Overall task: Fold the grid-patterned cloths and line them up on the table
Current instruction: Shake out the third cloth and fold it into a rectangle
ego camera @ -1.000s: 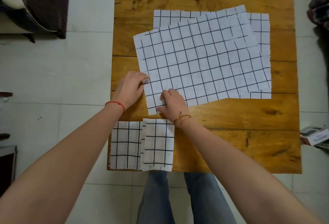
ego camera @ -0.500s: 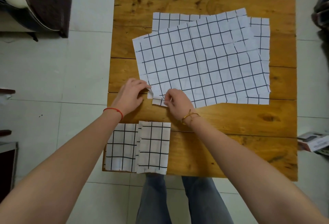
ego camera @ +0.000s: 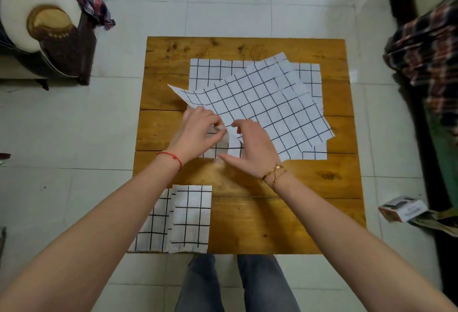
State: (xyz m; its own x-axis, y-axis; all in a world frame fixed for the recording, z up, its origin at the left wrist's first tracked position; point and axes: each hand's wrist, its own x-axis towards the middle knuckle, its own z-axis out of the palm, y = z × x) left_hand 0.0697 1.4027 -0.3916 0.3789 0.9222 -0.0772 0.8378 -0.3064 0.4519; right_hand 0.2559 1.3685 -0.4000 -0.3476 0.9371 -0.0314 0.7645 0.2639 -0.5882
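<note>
Both hands are busy with the top cloth (ego camera: 260, 103). It lies spread out just past the fingers, tilted over another flat cloth (ego camera: 210, 71) on the wooden table (ego camera: 309, 188). The left hand (ego camera: 195, 136) pinches the near corner with curled fingers and lifts it a little. The right hand (ego camera: 252, 148), just beside it, has bent fingers at the same edge, but I cannot tell if it really grips. This looks like the start of folding a new cloth. Next, the lifted corner likely needs to go across to the far side. Two folded cloths (ego camera: 190, 217) sit side by side under the left arm, near the table edge.
</note>
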